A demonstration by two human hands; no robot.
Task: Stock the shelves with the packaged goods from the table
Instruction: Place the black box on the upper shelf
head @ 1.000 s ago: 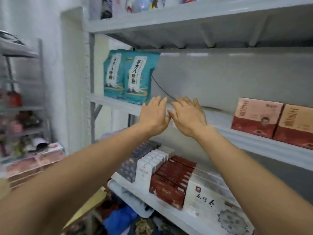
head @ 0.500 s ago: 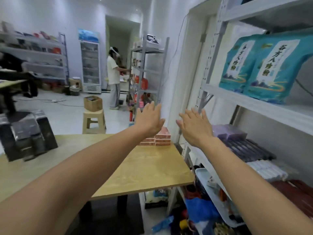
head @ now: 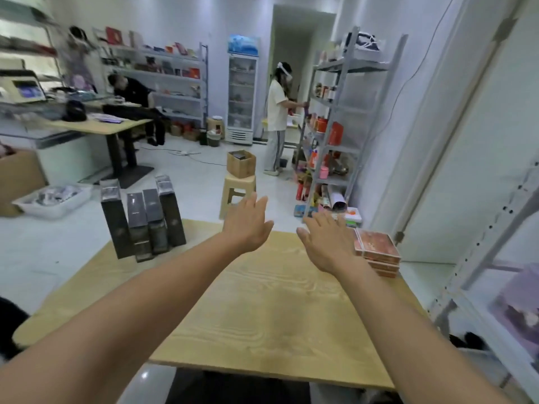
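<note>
Red boxes [head: 376, 252]: we see them stacked flat at the far right corner of the table [head: 262, 316].
Dark boxes [head: 145, 223]: we find these standing on end in a tight cluster at the table's far left corner, taller ones on the outside, shorter ones between, well apart from the red stack.
Right hand [head: 326, 243]: we hold it palm down over the tabletop with fingers straight, gripping nothing; it sits just beside the red boxes, and we cannot tell whether it touches them.
Left hand [head: 248, 225]: also flat and empty, fingers straight, above the far edge of the table and apart from the right hand.
Shelves [head: 481, 258]: a grey metal unit at our right, beside the table; something pale purple lies on it, too blurred to name.
Stool [head: 237, 191]: beyond the table, with a cardboard box [head: 241, 164] on top.
Farther back: a person in a white top [head: 277, 112] stands at a grey rack [head: 335, 112], and a glass-door fridge [head: 242, 88] stands against the back wall.
</note>
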